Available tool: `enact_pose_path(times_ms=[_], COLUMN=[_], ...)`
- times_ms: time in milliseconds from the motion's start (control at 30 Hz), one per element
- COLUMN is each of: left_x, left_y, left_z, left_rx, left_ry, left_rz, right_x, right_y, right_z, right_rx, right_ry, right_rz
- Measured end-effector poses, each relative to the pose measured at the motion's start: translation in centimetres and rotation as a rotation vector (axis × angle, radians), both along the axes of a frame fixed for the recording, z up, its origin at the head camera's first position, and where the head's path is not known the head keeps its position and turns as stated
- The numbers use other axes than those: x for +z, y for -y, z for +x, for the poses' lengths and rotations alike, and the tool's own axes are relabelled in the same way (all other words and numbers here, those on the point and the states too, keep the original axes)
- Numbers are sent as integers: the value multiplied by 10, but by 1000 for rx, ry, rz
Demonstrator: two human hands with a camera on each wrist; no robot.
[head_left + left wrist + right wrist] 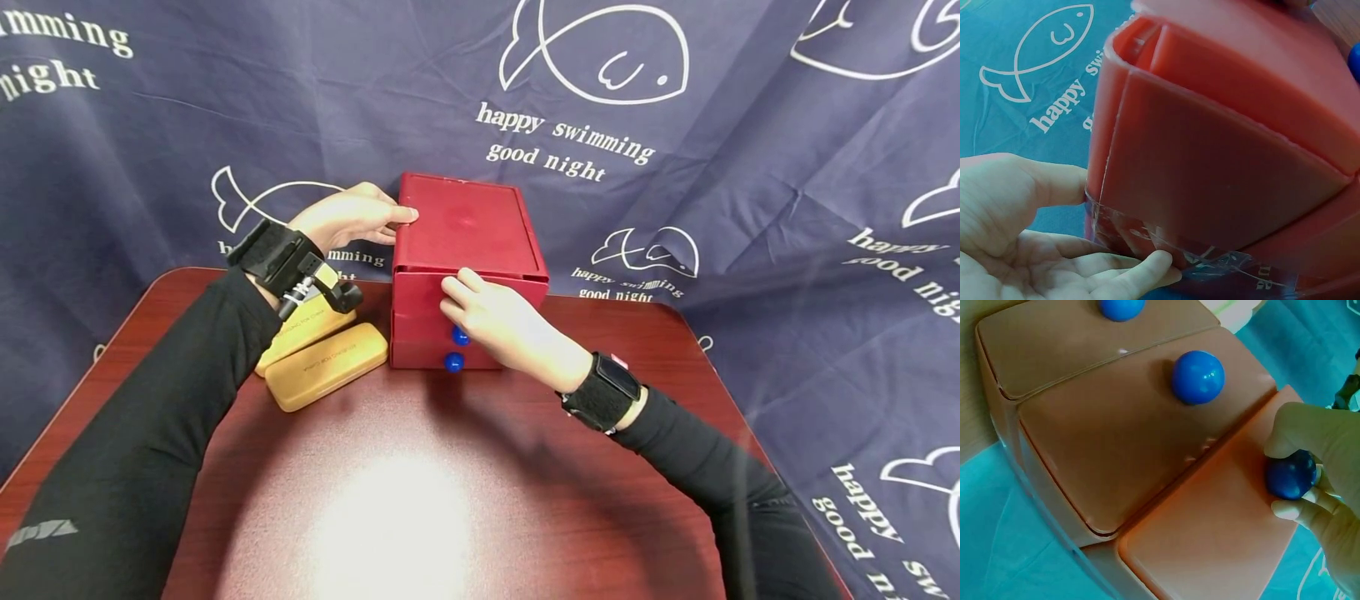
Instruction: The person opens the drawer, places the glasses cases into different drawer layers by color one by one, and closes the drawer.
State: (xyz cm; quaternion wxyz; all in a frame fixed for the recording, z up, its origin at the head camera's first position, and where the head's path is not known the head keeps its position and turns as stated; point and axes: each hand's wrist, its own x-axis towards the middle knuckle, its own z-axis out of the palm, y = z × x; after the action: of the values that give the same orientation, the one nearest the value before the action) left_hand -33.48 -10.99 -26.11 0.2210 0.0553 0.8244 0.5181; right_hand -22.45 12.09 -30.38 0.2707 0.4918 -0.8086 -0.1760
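A red three-drawer box (pixel 465 225) stands at the back of the table. My left hand (pixel 375 218) is on its left side: the thumb lies on the top edge, and straight fingers (pixel 1147 265) press the side wall (pixel 1222 162). My right hand (pixel 457 300) is at the front and pinches the top drawer's blue knob (pixel 1290 476) between thumb and fingers (pixel 1310 428). The top drawer front (pixel 1210 531) sits slightly out from the middle one. The middle knob (pixel 460 336) and the bottom knob (pixel 453 362) are free.
Two tan wooden cases (pixel 326 367) lie side by side just left of the box, under my left wrist. The dark red table (pixel 450 483) extends toward me. A navy printed cloth (pixel 750 167) hangs behind and drapes off the right side.
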Motion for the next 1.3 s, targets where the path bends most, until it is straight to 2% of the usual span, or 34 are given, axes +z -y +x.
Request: enact_pose_path(times_ms=[233, 500, 800, 1133, 1300], left_x=[1, 1, 2, 0, -1], left_y=[-1, 0, 0, 2, 4], left_z=[0, 1, -1, 2, 2], left_rx=[22, -25, -9, -48, -47], left_ry=[17, -2, 8, -16, -23], left_rz=[2, 26, 10, 41, 48], right_x=[0, -2, -6, -10, -10], right_y=[2, 2, 0, -4, -4], right_z=[-3, -4, -5, -7, -7], right_rx=[-11, -30, -14, 6, 7], right_ry=[-11, -28, -53, -34, -35], right_rz=[4, 12, -29, -65, -76])
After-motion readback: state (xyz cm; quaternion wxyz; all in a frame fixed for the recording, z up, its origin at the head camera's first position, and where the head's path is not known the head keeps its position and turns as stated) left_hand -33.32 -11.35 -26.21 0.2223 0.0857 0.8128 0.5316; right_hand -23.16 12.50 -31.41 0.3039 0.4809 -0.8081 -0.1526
